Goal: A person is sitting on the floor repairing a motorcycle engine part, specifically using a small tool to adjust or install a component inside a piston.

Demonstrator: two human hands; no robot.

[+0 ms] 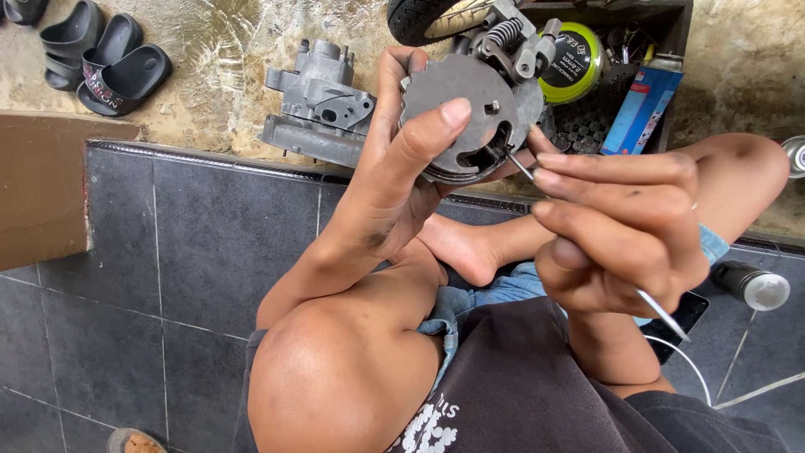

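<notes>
My left hand [394, 176] grips a round grey metal engine part [457, 105] with slots and a small stud, thumb pressed across its face. My right hand [616, 231] holds a thin metal pick tool [520, 168] like a pen; its tip touches the lower right rim of the round part. The tool's other end sticks out below my palm. Both hands are raised over my bent knees.
A grey engine casing [323, 109] lies on the wet concrete beyond the dark tiled step [210, 243]. Black sandals [101, 59] sit top left. A tyre [419, 21], spring assembly [503, 38], green round tin [574, 59] and blue box [641, 105] lie ahead. A small canister [755, 285] is right.
</notes>
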